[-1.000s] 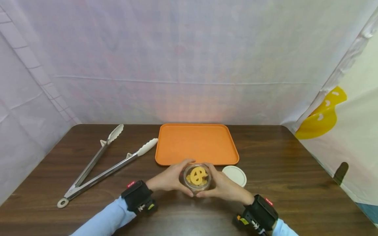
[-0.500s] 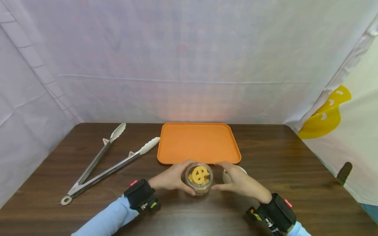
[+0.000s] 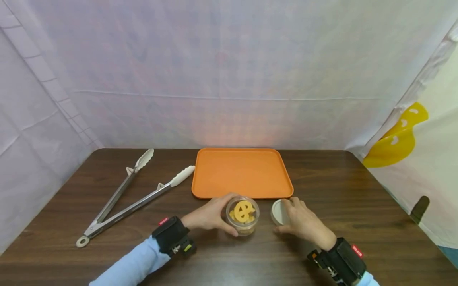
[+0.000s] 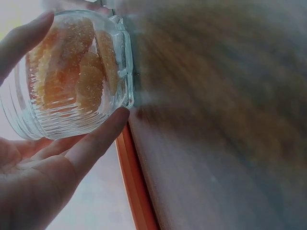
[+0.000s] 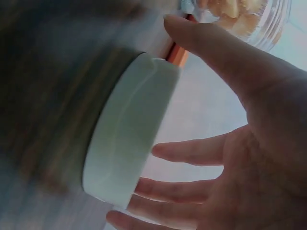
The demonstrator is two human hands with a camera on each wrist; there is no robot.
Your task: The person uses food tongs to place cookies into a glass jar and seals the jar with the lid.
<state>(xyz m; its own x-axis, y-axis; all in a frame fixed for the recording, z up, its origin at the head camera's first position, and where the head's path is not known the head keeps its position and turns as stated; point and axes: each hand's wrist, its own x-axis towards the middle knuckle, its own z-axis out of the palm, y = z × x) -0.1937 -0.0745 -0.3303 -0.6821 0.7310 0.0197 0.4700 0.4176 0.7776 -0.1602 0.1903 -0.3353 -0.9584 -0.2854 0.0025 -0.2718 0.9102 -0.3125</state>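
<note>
My left hand curves its thumb and fingers round a clear ribbed glass jar that stands upright on the table. Through its open top show yellow shaped biscuits, the uppermost with a cut-out pattern. To the jar's right a round white lid lies on the table, its right part covered by my right hand. In the right wrist view the fingertips reach the lid's upper edge, while the thumb points past it, apart from the lid.
Behind the jar lies an orange tray. Long metal tongs with white scalloped tips rest spread on the left side of the dark wooden table. Pale cloth hangs behind the table.
My right hand has let go of the jar and moved right, over the lid. The left hand stays round the jar. The view has shifted slightly.
</note>
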